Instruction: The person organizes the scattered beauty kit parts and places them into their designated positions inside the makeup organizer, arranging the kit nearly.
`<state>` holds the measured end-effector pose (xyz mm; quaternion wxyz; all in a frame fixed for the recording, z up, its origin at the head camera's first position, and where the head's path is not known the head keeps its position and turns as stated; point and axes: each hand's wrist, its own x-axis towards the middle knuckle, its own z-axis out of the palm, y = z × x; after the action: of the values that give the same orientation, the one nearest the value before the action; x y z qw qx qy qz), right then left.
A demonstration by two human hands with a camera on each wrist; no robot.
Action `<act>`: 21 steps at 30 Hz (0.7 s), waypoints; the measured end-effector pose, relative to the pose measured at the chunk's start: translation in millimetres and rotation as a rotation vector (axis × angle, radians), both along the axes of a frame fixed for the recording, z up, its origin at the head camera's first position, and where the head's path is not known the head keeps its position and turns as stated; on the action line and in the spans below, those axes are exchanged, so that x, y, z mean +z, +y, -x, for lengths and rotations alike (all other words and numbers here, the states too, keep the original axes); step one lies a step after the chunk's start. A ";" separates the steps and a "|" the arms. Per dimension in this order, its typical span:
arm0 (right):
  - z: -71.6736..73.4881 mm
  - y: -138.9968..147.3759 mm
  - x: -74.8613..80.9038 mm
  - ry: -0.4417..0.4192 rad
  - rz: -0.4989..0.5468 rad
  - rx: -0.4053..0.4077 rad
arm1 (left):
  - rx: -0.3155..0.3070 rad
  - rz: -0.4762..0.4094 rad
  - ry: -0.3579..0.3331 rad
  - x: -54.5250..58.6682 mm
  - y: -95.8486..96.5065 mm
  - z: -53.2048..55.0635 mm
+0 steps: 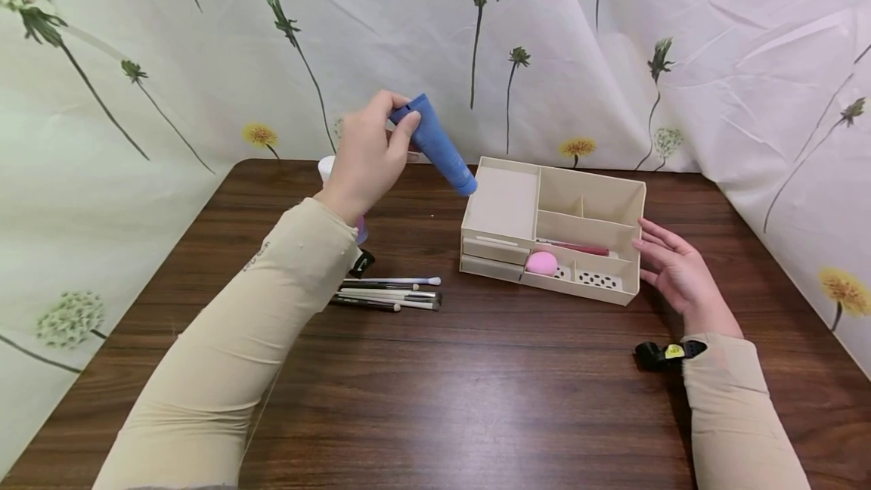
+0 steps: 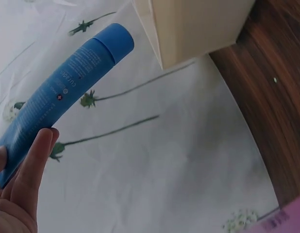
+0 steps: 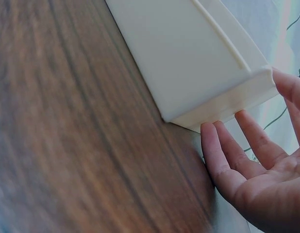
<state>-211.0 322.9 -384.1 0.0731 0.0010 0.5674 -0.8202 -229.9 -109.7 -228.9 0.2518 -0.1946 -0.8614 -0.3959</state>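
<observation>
In the head view my left hand (image 1: 370, 153) pinches a blue squeeze tube (image 1: 441, 144) by its flat end. The tube slants down to the right, its cap close to the left side of a cream desk organizer (image 1: 503, 203). White print shows along the tube (image 2: 60, 90) in the left wrist view. My right hand (image 1: 683, 271) is at the organizer's right side, fingers loosely extended. In the right wrist view, its fingertips (image 3: 241, 114) rest against the organizer's end wall (image 3: 223, 104).
A pink makeup sponge (image 1: 542, 263) sits in a front compartment of the organizer, with a red-handled item (image 1: 578, 248) behind it. Several makeup brushes (image 1: 395, 293) lie on the dark wooden table (image 1: 442, 399). A white-topped container (image 1: 327, 166) stands partly hidden behind my left arm.
</observation>
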 end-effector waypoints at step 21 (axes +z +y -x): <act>0.9 -0.8 -0.5 0.010 0.025 0.011 | -0.093 -0.131 0.018 -3.3 57.7 4.3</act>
<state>-211.9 322.1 -384.6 0.0750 -0.0073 0.5574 -0.8268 -234.2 -52.1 -232.1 0.2530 -0.2210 -0.8214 -0.4609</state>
